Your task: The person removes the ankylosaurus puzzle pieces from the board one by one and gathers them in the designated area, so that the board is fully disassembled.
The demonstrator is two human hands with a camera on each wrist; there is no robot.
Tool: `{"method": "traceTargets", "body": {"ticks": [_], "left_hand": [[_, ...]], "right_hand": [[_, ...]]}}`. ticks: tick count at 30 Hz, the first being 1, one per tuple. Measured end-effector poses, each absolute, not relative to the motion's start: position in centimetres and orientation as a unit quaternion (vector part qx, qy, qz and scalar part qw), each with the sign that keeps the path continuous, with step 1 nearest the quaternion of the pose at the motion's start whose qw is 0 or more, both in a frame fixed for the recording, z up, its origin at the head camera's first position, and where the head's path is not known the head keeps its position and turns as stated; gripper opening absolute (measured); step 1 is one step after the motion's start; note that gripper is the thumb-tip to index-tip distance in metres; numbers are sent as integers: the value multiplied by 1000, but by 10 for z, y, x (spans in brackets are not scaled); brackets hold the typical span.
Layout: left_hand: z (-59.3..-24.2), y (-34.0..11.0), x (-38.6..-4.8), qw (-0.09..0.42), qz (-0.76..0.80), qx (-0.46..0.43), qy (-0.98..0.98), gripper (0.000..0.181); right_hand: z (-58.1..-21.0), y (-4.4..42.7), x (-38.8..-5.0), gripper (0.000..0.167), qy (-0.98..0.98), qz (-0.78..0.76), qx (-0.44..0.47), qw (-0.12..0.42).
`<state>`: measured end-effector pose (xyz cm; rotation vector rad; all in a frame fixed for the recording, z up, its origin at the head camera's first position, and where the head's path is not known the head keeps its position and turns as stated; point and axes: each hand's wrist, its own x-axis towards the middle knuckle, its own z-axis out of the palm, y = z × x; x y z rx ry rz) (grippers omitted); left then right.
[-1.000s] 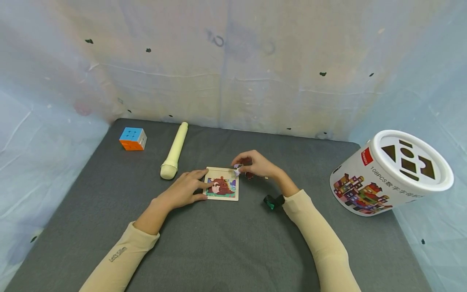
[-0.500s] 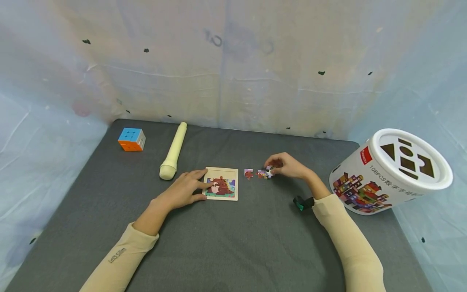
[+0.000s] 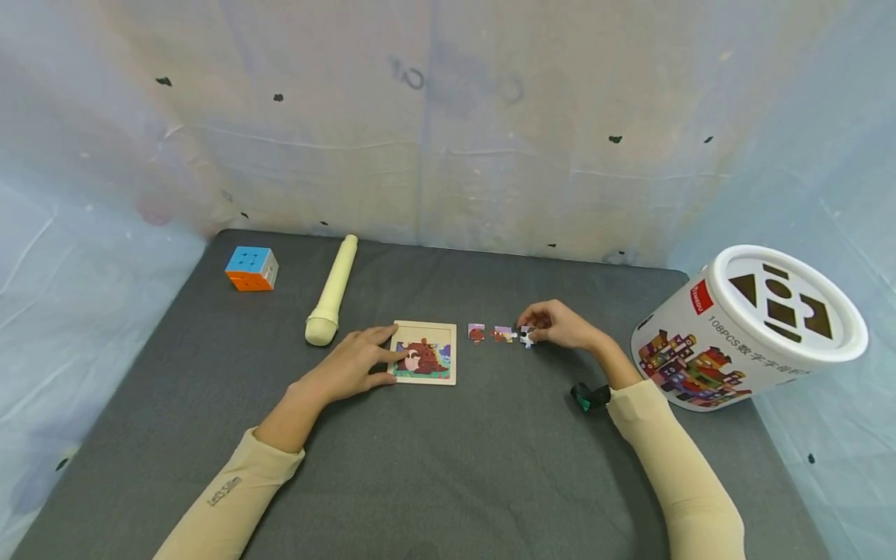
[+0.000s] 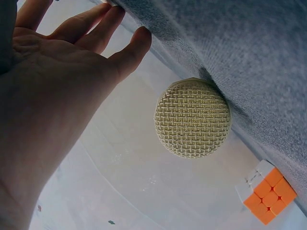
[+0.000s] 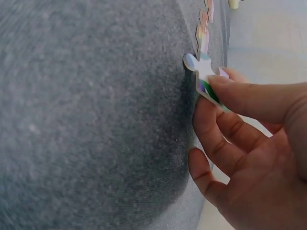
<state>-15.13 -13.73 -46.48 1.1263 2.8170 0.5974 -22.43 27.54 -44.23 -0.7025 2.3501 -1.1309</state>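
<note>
A wooden jigsaw tray, partly filled with a reddish-brown animal picture, lies in the middle of the table in the head view. My left hand rests on its left side, fingers spread and one reaching over the picture. To the right of the tray, my right hand pinches a white, green and purple puzzle piece between thumb and fingers, low over the cloth. Two loose puzzle pieces, a pink one with brown and a multicoloured one, lie between tray and right hand.
A pale yellow toy microphone lies beyond my left hand. Farther left sits a puzzle cube. At the right edge stands a large white block bucket. Plastic sheeting hangs behind the grey-covered table.
My right hand has carried the puzzle piece rightward from the tray's upper right corner, past the two loose pieces, which have come into clear view. The left hand has stayed on the tray.
</note>
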Motion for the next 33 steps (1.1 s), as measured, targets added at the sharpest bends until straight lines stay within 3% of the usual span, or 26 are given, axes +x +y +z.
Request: {"method": "traceTargets", "body": {"ticks": [33], "left_hand": [[-465,-136,-151,15,188,362,913,46]], "right_hand": [[-449,272,-210,26,885,-377,-231,145]]}}
